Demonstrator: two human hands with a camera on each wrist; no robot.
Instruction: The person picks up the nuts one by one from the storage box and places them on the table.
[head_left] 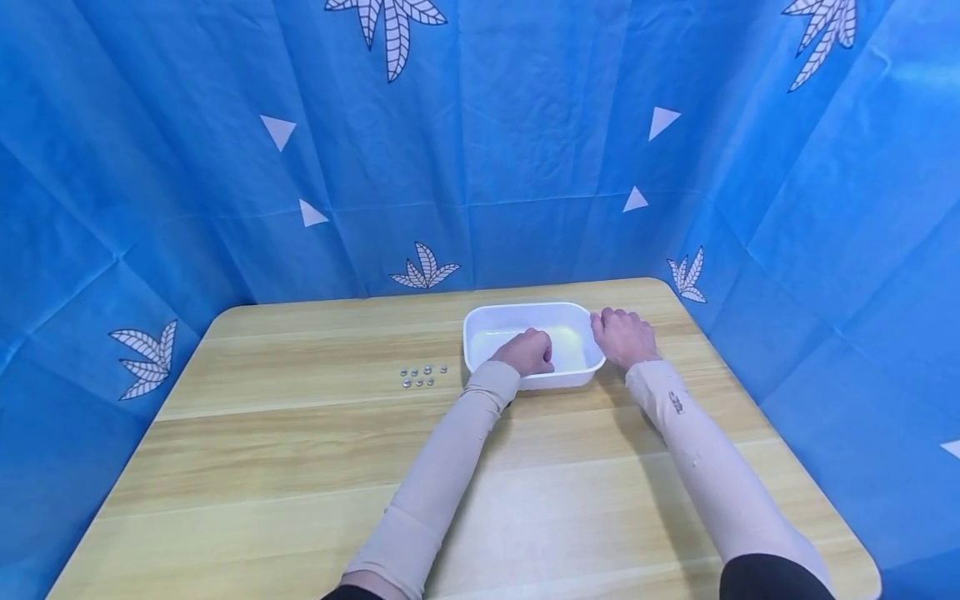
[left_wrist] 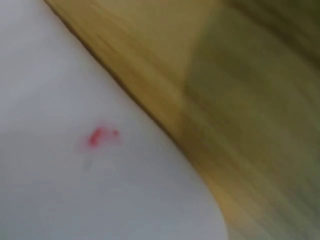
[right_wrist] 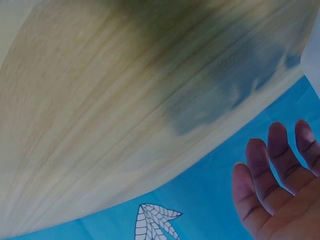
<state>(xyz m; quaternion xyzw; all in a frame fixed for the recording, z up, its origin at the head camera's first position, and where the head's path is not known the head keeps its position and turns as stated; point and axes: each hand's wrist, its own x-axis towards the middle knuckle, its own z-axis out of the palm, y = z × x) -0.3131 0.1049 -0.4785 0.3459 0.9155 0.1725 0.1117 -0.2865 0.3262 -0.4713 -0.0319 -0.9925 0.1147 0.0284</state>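
Note:
A white rectangular basin (head_left: 528,315) stands toward the back of the table. My left hand (head_left: 527,352) reaches over its near rim with the fingers curled down inside; whether they hold anything is hidden. The left wrist view shows only the basin's blurred white wall (left_wrist: 75,185) with a small red spot, and no hand. At the basin's right end, my right hand (head_left: 627,337) is beside the rim. In the right wrist view, its fingers (right_wrist: 260,165) are loosely bent and spread, with nothing visible between them. Left of the basin lie several small shiny silver pieces (head_left: 417,377) in two rough rows.
The wood-grain table (head_left: 300,467) has rounded corners. A blue curtain (head_left: 525,150) with white leaf and triangle prints hangs behind it and along both sides. The table's right edge runs close to my right forearm.

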